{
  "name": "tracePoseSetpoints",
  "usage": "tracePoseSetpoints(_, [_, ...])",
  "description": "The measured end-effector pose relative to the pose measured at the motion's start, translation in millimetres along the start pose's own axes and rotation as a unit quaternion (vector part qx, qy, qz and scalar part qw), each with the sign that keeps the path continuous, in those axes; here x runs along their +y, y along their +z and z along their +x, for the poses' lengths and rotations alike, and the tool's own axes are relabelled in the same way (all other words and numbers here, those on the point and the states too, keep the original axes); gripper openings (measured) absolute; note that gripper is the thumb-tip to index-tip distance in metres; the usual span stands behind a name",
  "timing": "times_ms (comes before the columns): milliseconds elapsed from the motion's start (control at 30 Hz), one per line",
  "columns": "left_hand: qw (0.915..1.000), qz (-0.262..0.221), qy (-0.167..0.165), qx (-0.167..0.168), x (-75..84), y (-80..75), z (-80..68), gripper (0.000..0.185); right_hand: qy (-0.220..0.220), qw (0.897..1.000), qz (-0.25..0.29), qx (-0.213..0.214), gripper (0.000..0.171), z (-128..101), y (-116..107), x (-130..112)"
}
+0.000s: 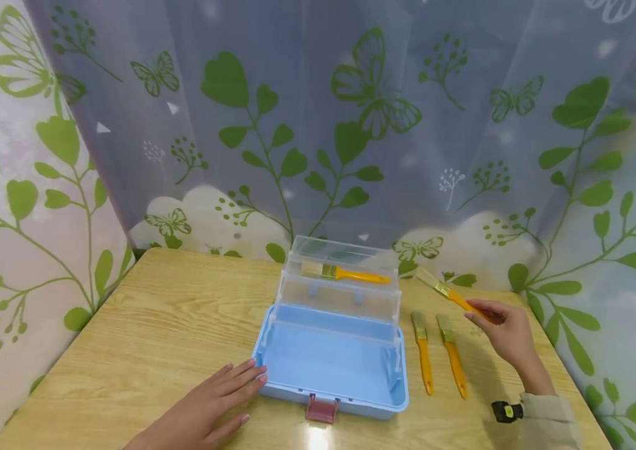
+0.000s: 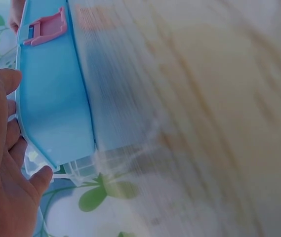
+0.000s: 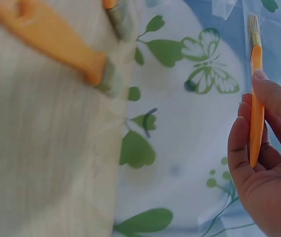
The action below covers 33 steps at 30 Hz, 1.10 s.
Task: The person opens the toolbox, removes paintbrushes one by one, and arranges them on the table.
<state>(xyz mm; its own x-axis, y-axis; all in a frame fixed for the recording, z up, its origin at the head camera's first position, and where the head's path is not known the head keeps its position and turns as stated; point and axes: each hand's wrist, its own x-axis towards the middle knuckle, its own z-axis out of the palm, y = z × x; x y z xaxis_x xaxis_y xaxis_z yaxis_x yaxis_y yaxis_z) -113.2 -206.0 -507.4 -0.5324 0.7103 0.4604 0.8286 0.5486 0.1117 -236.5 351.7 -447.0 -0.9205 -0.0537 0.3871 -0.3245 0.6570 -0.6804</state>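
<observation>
The right hand (image 1: 506, 334) holds a brush (image 1: 446, 291) by its orange handle, raised above the counter (image 1: 160, 325) just right of the open blue box (image 1: 332, 362). The left hand (image 1: 205, 403) lies flat with straight fingers against the box's near left corner. A second brush (image 1: 343, 272) sits in the clear top tray (image 1: 340, 265). Two more brushes (image 1: 436, 359) lie on the counter between box and right hand.

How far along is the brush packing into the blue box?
One brush already lies in the clear upper tray of the open blue box. The right hand holds a second brush in the air. Two brushes remain on the table. The left hand rests against the box.
</observation>
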Motion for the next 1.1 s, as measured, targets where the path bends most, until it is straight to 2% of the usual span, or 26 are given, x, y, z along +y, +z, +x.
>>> tracePoseSetpoints(133, [1.0,0.001,0.002,-0.003,0.0,-0.9,-1.4,0.061,0.012,1.0,0.006,0.008,0.028,-13,-3,7])
tracePoseSetpoints(400, [1.0,-0.005,0.005,-0.004,1.1,-1.0,-2.3,0.06,0.069,0.998,-0.005,0.006,0.032,-37,-12,25])
tracePoseSetpoints(567, [1.0,0.007,-0.001,-0.005,1.1,-1.8,-1.0,0.061,0.091,0.995,-0.015,0.027,0.034,-49,-16,32])
tracePoseSetpoints(700, [0.9999,0.007,0.008,0.001,1.5,-0.7,-2.1,0.059,0.101,0.993,-0.035,0.051,0.03,-60,-16,36])
tracePoseSetpoints(900, [1.0,0.005,0.008,0.002,1.5,0.9,-3.0,0.06,0.138,0.984,-0.086,0.07,0.027,-72,-18,36])
tracePoseSetpoints(1100, [1.0,0.005,0.007,0.003,-0.3,1.7,0.0,0.063,0.19,0.972,-0.129,0.041,0.029,-71,-26,36])
